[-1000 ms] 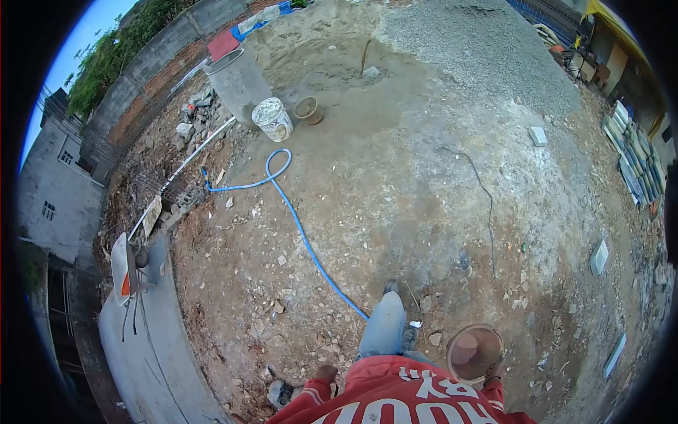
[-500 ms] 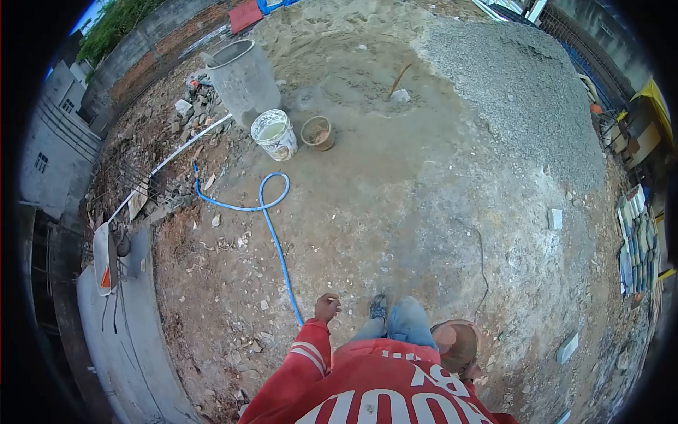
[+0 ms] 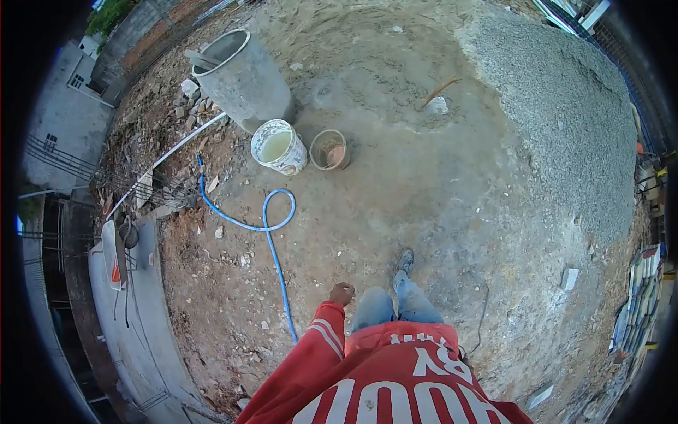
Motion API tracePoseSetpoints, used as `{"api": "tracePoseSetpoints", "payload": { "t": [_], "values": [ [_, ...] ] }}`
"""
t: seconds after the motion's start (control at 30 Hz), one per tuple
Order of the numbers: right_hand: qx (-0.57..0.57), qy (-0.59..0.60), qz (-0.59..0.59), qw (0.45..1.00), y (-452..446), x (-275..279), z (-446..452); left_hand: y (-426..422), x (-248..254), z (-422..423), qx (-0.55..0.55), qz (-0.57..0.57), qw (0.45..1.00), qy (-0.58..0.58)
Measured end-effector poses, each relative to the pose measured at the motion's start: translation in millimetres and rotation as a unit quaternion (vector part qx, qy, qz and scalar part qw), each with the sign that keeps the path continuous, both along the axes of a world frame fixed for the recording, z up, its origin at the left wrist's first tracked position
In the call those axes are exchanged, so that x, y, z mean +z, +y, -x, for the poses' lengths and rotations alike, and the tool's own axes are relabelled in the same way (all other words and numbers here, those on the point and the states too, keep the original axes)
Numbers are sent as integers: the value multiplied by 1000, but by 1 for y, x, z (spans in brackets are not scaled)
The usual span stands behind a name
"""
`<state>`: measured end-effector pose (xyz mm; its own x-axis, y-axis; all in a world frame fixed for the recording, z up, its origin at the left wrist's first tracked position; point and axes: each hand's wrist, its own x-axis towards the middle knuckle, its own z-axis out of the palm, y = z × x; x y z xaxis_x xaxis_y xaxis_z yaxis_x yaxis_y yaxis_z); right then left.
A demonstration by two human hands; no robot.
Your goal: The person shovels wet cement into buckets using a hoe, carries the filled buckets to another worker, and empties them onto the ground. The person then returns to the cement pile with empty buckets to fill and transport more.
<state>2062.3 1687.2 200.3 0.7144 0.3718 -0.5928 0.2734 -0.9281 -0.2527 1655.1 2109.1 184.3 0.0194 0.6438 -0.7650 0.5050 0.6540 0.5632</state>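
My left hand (image 3: 342,293) hangs low in front of my body, its fingers curled in and nothing visible in them. It is nearest to the blue hose (image 3: 275,261), which lies looped on the ground to its left, apart from it. My right hand is hidden beside my red sweatshirt. Farther forward stand a white bucket (image 3: 292,161) with cloudy liquid and a smaller brownish bucket (image 3: 330,167) with some residue inside. A tall grey cylindrical container (image 3: 258,88) stands just behind them.
Wet sand with a tool (image 3: 438,105) stuck in it lies ahead. A gravel heap (image 3: 558,106) is at the right. A wheelbarrow (image 3: 113,254) stands on a concrete strip at the left. Stacked slabs (image 3: 638,300) lie far right. Rubble borders the left side.
The buckets and grey container appear closer. My left hand has swung forward and up. The round container at my right side has gone out of view with my right hand.
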Motion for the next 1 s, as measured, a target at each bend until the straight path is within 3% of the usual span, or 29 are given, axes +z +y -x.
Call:
{"api": "tracePoseSetpoints", "payload": {
  "t": [0.03,0.07,0.1,0.17,0.2,0.27,0.37,0.5,0.67,0.8,0.87,0.93,1.0],
  "values": [
    [-16,12,-20,1000,34,-4,-24,2,12,7,-7,72,997,24],
    [-11,8,-53,998,97,30,-33,-1,4,23,-54,36,996,53],
    [-389,140,-24,910,169,63,-46,-8,-9,31,36,45,997,56],
    [-423,218,-136,869,217,17,-99,3,24,26,173,60,982,46],
    [-404,209,-130,881,285,53,-102,10,26,26,222,63,972,33],
    [-378,256,-157,876,382,64,-125,33,27,22,235,87,967,47],
    [-319,192,-216,903,494,11,-173,92,12,4,266,120,955,54],
    [-300,158,-201,919,678,16,-190,210,-37,-21,301,145,942,37],
    [-265,242,-276,892,870,-4,-185,408,-83,-64,412,161,893,-83],
    [-312,355,-286,833,1002,-72,-169,518,-172,-74,582,151,774,-200],
    [-319,410,-283,806,1057,-114,-154,570,-206,-79,672,191,685,-205],
    [-337,450,-274,780,1109,-160,-138,596,-268,-70,724,167,648,-168],
    [-378,477,-253,752,1154,-201,-120,629,-295,-72,760,149,618,-140]
  ]
}}
